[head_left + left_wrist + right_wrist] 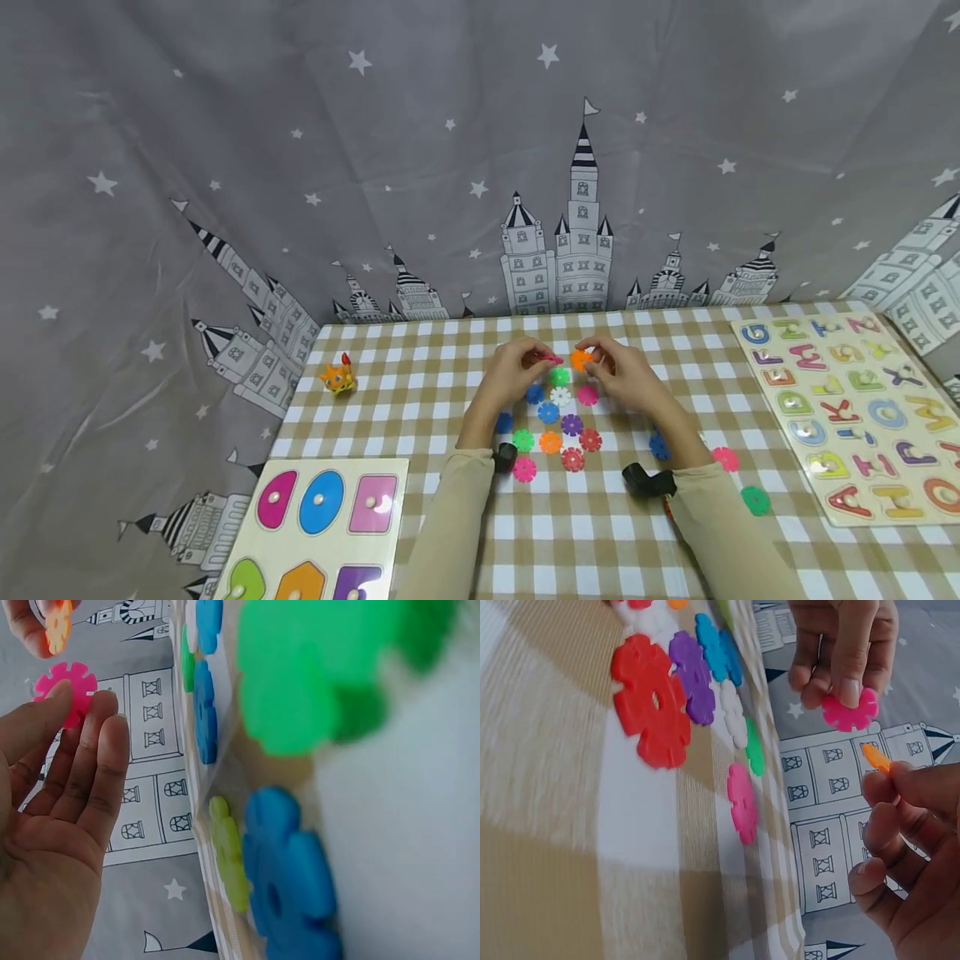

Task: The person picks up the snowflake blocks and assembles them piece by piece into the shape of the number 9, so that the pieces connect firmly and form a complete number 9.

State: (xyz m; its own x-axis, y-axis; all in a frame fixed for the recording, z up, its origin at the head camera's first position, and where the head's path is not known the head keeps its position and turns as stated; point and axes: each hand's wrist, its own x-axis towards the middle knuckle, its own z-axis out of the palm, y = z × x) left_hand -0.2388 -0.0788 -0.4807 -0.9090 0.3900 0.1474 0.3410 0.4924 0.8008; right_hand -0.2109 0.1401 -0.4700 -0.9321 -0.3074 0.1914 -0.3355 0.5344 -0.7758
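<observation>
My left hand point(510, 377) pinches a pink notched plastic disc point(84, 684) between thumb and fingers, above the far part of the table. Close to its right, my right hand point(628, 382) holds an orange notched disc point(580, 359) at its fingertips, turned edge-on in the right wrist view. The two discs face each other with a small gap between them. Below the hands, similar discs lie flat on the checked cloth, among them a green one point(560, 377), a white one point(560, 396), a purple one point(572, 425) and a second pink one point(588, 394).
A shape puzzle board point(337, 546) lies at the front left, and an alphabet board point(873, 520) at the right. An orange toy figure point(339, 378) stands at the back left. Near the right forearm are loose discs, one dark green point(755, 501). A grey castle-print curtain point(420, 167) hangs behind.
</observation>
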